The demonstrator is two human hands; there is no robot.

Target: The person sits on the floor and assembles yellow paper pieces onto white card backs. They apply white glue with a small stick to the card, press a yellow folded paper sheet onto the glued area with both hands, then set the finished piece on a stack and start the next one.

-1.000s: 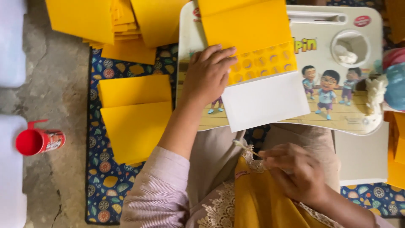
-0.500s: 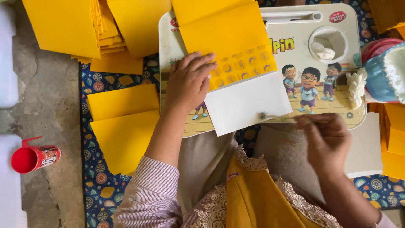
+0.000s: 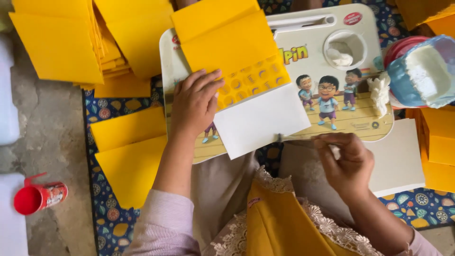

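Paper (image 3: 261,119), thin and floppy, lies under the left hand (image 3: 195,105), pressed flat, grasping nothing. Right hand (image 3: 345,162), at four o'clock, pinches probably a thin brush (image 3: 303,137); best held by edges.

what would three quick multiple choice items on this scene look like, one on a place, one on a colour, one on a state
1. Where does the left hand rest?
A. on the yellow folded sheet atop the lap tray
B. on the red cup
C. on the floor

2. What colour is the small cup at lower left?
A. blue
B. red
C. green

3. How is the right hand set?
A. flat and open
B. out of view
C. fingers pinched on a thin tool

Answers: 1 A, the fingers press on the yellow sheet; 2 B, the cup shows red; 3 C, the fingertips close round a thin stick by the white flap.
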